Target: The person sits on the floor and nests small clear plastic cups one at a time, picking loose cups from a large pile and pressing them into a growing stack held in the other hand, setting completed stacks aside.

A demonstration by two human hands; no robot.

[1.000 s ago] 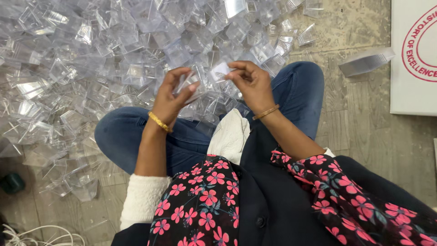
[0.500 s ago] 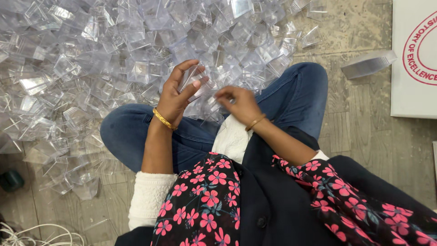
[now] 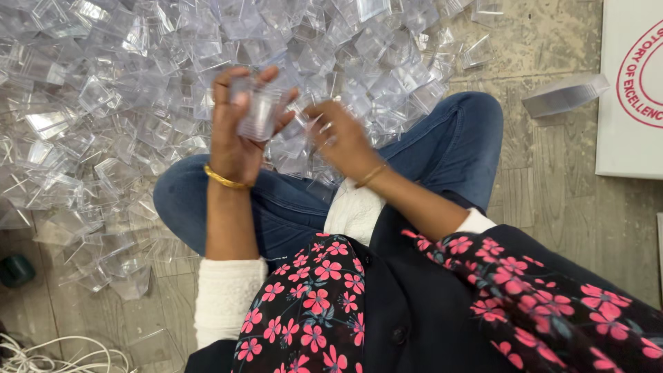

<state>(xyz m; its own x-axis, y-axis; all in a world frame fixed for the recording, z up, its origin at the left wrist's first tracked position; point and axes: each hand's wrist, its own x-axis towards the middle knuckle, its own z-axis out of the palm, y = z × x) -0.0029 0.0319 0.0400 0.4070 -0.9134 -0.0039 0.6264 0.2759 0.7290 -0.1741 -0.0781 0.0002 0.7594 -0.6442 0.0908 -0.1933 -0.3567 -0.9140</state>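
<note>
- On the floor (image 3: 566,207), far left: dark green object (image 3: 15,271) and tangled white cord (image 3: 41,356), one of each.
- Across the upper left: heap of clear plastic boxes (image 3: 103,103), too many to count.
- Left hand (image 3: 238,131): closed around one clear plastic box (image 3: 257,110), raised above the jeans; gold bangle (image 3: 222,179) on the wrist.
- Right hand (image 3: 342,141): blurred at the heap's edge, fingers curled; grip cannot be told. Seemingly picking a matching piece; next calls for aligning it with the held box.
- Far right: one clear lid-like piece (image 3: 566,95), one white board (image 3: 632,90).
</note>
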